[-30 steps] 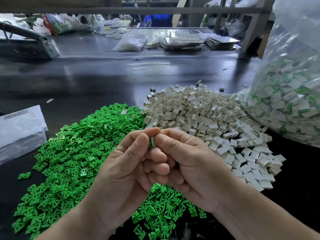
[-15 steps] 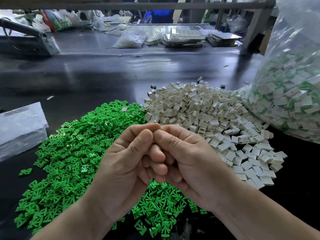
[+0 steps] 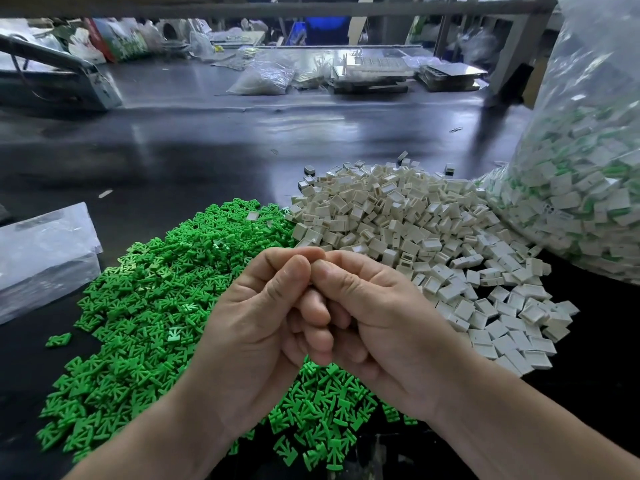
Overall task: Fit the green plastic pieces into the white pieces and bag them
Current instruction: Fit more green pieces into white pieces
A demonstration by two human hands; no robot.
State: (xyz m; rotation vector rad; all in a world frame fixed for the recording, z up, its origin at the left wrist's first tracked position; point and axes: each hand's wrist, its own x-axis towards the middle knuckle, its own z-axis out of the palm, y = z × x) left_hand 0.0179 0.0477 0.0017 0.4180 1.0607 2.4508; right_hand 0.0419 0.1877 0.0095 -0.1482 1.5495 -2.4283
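- Left hand [image 3: 256, 327] and right hand [image 3: 388, 323]: fingers curled tight, thumb tips pressed together; any piece pinched between them is hidden.
- Both hands are above the green pieces [image 3: 156, 306].
- White pieces [image 3: 415, 230]: heaped right of the green pieces.
- Bag [image 3: 588, 188]: further right.

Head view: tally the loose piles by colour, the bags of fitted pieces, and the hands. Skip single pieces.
Green pile: 1
White pile: 1
Bag of fitted pieces: 1
Hands: 2 (left hand, right hand)
Total: 5
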